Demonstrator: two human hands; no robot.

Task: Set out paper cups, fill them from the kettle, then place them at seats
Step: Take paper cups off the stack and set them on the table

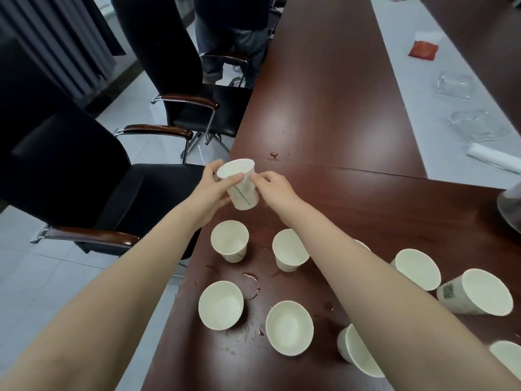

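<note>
A white paper cup [242,183] with a green stripe is held above the left edge of the dark wooden table [332,103]. My left hand [211,190] grips its side, thumb across the rim. My right hand [272,186] pinches the rim from the right. Several more white paper cups stand on the table nearer me, among them one [229,240] just below the held cup and another [289,249] beside it. A glass kettle [510,207] shows only partly at the right edge.
Water drops and small puddles [251,277] lie between the cups. Two black office chairs [93,176] [203,105] stand left of the table. A person's legs [231,32] are behind the far chair. Clear plastic wrap [476,125] and a red packet [423,48] lie on the white strip at the right.
</note>
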